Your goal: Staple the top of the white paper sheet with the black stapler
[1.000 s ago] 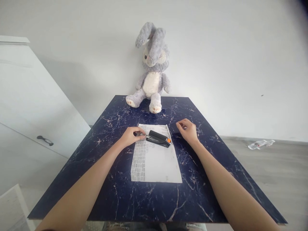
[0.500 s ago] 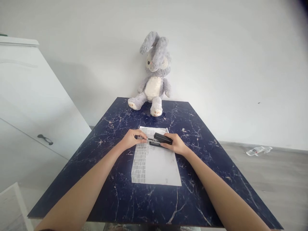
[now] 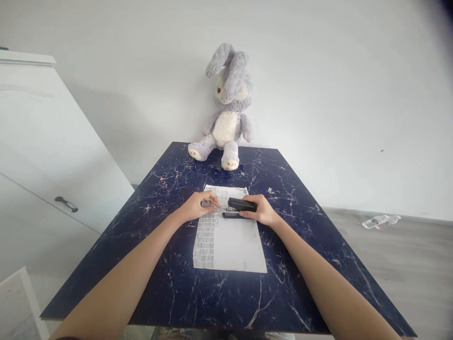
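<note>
A black stapler (image 3: 239, 207) lies across the upper part of a white printed sheet (image 3: 228, 236) on the dark blue marbled table (image 3: 177, 283). My right hand (image 3: 261, 210) is wrapped round the stapler's right end, and its top arm sits slightly lifted from the base. At the stapler's left end, my left hand (image 3: 198, 206) pinches a small metallic piece with fingers closed; I cannot make out what it is.
A grey and white plush rabbit (image 3: 227, 108) sits at the table's far edge against the wall. A tiny pale scrap (image 3: 270, 191) lies right of the sheet. A white cabinet (image 3: 42, 156) stands to the left. On the floor at right lies a plastic bottle (image 3: 379, 220).
My right hand came in from the right and took hold of the stapler, which now lies level. The left hand stayed at the stapler's left end. The view tilted slightly.
</note>
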Demonstrator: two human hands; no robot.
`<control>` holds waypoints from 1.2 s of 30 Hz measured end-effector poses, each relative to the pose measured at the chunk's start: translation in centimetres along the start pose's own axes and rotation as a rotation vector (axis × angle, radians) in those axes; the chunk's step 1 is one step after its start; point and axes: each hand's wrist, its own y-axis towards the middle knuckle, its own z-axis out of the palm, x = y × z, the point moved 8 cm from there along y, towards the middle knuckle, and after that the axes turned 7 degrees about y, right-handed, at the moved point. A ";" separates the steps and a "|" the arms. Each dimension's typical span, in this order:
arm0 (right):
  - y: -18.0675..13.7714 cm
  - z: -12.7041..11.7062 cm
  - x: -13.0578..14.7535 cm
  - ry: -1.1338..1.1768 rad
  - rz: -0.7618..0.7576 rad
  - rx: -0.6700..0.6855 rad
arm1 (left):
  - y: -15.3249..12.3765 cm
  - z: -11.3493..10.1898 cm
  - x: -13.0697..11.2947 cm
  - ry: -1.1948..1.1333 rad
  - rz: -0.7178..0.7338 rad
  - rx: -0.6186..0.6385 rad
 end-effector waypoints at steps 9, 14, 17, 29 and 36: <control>0.5 2.4 3.0 -0.098 -0.054 -0.083 | 0.1 0.4 -0.8 0.062 0.007 -0.119; 0.5 3.1 3.1 -0.134 -0.080 -0.062 | 0.1 0.6 -0.8 0.032 0.001 -0.081; 0.5 2.4 2.8 -0.172 -0.084 -0.080 | 0.2 0.5 -0.9 0.061 -0.005 -0.086; -1.0 -5.5 -0.4 -0.458 0.035 -0.583 | 0.1 2.8 0.2 0.414 0.083 0.122; -1.4 -7.1 -0.9 -0.759 0.121 -0.535 | 0.4 1.0 -1.9 0.736 0.063 0.040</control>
